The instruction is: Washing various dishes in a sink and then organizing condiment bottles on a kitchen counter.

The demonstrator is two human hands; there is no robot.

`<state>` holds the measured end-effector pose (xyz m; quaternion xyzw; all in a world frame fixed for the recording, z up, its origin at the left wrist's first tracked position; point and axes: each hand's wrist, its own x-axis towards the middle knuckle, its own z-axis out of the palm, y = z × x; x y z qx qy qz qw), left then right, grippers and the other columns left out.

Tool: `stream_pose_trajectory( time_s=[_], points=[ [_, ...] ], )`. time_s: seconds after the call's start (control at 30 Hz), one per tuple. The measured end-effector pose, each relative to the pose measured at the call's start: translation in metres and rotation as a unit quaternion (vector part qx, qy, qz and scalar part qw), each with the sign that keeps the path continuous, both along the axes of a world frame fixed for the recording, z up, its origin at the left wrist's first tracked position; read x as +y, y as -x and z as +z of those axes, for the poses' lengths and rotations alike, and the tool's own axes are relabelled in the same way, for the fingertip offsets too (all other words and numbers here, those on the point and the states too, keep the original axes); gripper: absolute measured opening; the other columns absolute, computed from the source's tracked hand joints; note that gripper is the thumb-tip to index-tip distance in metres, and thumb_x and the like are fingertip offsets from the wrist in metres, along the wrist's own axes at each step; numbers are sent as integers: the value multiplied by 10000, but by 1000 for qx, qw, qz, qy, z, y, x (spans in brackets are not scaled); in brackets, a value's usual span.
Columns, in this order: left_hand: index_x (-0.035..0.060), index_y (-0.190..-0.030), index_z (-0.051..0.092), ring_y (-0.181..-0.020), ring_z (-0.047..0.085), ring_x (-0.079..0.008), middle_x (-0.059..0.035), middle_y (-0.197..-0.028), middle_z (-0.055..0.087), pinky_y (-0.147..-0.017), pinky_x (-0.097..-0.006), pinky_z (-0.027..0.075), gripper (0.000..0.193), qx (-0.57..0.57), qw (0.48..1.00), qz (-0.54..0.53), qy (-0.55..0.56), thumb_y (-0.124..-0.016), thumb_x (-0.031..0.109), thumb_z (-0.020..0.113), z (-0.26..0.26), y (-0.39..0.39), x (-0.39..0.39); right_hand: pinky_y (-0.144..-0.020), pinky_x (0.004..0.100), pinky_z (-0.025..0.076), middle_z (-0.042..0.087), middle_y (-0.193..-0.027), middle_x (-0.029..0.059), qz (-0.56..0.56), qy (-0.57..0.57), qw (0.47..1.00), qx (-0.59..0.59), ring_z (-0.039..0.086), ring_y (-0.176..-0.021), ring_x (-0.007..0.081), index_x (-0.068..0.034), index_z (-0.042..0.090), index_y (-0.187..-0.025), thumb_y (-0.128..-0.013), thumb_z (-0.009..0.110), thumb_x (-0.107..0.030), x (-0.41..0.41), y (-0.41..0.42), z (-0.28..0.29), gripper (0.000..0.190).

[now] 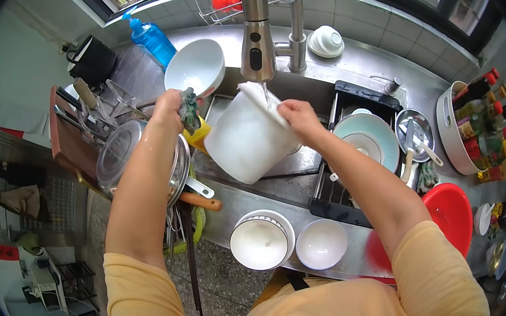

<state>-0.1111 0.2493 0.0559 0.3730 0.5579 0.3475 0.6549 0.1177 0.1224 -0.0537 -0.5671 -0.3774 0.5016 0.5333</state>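
Note:
My right hand grips the rim of a white cylindrical container, which is tilted over the stainless steel sink. Water runs from the pull-down faucet onto the container near its rim. In my left hand is a crumpled grey-green scouring cloth, held to the left of the container. A large white bowl sits tilted just beyond that hand. Something yellow shows between the left hand and the container, partly hidden.
Right of the container, a rack holds a teal-rimmed plate. White bowls stand on the front ledge. A knife lies across a metal bowl. Pot lids and utensils crowd the left. A red basin stands right.

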Motion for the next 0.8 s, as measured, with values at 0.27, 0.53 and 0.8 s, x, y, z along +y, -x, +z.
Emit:
stream_pose_trajectory(
  time_s=[0.27, 0.53, 0.8],
  points=[
    [-32, -910, 546, -533, 574, -224, -147, -719, 599, -414, -315, 443, 222, 115, 992, -41, 14, -824, 81, 375, -47, -17, -9, -793, 337, 347, 624, -659, 27, 160, -283, 793, -516, 586, -664, 193, -126, 601, -648, -724, 546, -105, -32, 11, -24, 96],
    [-42, -740, 596, -490, 574, -229, -151, -623, 587, -417, -351, 440, 221, 241, 964, -108, 17, -782, 49, 398, -83, -59, -34, -805, 351, 357, 628, -655, 73, 343, -84, 693, -629, 599, -658, 226, -126, 624, -691, -690, 605, -184, -62, -1, -28, 61],
    [-55, -875, 601, -534, 587, -198, -156, -693, 618, -432, -330, 447, 227, 247, 910, -313, 115, -775, 81, 448, -64, -73, -51, -832, 396, 376, 586, -751, 59, -69, -367, 751, -544, 564, -780, 241, -75, 570, -743, -685, 668, -148, -51, -33, 21, 135]
  ],
)
